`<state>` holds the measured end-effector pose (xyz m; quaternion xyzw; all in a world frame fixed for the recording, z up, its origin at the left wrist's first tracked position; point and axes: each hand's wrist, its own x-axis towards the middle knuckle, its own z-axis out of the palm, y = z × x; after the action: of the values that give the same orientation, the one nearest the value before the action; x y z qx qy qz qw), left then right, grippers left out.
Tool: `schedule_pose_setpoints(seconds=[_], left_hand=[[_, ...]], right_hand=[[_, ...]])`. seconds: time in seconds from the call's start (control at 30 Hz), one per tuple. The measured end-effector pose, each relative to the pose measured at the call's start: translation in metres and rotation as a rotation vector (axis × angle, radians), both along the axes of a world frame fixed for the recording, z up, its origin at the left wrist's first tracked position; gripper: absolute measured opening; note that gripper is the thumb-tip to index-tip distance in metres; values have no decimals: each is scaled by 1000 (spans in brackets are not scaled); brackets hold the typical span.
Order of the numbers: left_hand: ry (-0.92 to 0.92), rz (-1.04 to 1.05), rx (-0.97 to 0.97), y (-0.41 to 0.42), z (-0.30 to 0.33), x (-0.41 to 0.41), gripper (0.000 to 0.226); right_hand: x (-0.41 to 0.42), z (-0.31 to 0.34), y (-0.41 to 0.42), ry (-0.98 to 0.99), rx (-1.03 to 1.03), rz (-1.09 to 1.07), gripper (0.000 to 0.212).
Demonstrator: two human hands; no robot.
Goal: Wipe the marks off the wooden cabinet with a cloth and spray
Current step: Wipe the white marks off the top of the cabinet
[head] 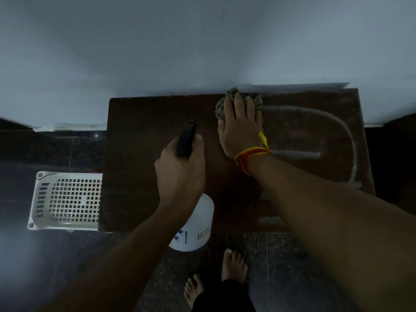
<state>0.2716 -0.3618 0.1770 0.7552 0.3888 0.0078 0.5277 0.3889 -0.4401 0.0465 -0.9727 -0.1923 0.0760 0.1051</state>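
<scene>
Checked cloth (238, 102) is lying bunched under my right hand (242, 129), whose straight fingers are pressing it flat on the wooden cabinet (144, 176) top by the wall. Just left of that grip, my left hand (180, 172) is curling its grip round the black trigger head of the white spray bottle (195, 230). Pale smeared marks (351, 140) are arcing right of the cloth. Farther left, a white basket (65, 199) is sitting on the floor.

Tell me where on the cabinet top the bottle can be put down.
The left part of the cabinet top, between its left edge and the left hand gripping the spray bottle, is bare. The back right is crowded: the right hand presses the cloth there, beside pale marks.
</scene>
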Motion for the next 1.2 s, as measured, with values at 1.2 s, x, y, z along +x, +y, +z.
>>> schedule_pose_setpoints(seconds=[1.2], left_hand=[[-73, -14, 16, -44, 7, -140, 33]], right_hand=[[-234, 25, -86, 105, -11, 97, 59]])
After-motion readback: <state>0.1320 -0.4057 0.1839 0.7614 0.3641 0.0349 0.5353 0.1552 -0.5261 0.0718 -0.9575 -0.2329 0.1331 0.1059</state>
